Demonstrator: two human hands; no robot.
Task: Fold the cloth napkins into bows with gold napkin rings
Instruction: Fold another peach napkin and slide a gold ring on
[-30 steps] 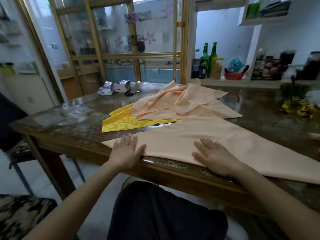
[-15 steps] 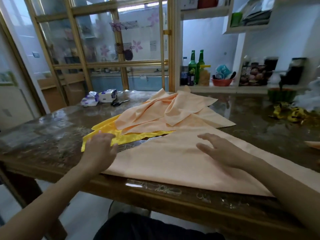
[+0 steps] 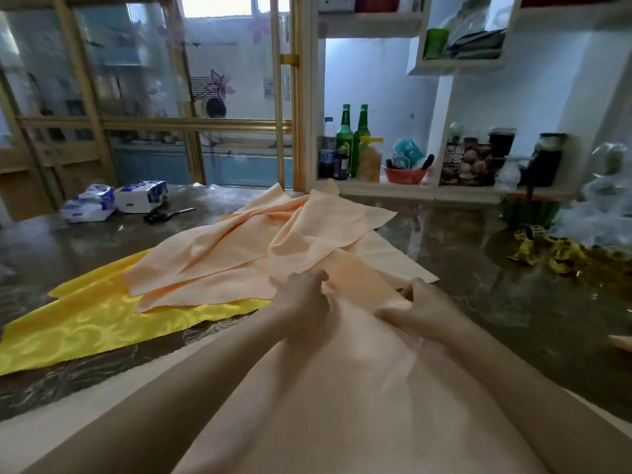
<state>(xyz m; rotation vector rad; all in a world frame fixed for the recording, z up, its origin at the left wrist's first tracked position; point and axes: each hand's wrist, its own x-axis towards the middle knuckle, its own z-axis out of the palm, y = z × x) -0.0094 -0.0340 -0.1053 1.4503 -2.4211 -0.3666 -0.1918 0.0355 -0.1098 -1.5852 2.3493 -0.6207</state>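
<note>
A peach napkin (image 3: 349,388) lies folded as a triangle on the dark table, its point aimed away from me. My left hand (image 3: 301,299) and my right hand (image 3: 410,306) both pinch the cloth near that far point, fingers curled on the fabric. Behind them lies a rumpled pile of more peach napkins (image 3: 260,248) on top of a yellow patterned napkin (image 3: 92,323). Gold-coloured pieces (image 3: 550,251), perhaps the rings, lie at the far right; they are too blurred to make out.
Two white and blue tissue packs (image 3: 116,200) and black scissors (image 3: 167,215) sit at the far left of the table (image 3: 478,268). A shelf behind holds green bottles (image 3: 352,138), a red bowl (image 3: 405,174) and jars. A crumpled clear bag (image 3: 602,213) lies far right.
Both hands left the near edge of the folded napkin and reached forward to its far point, where they now pinch the cloth. The camera has leaned in over the table.
</note>
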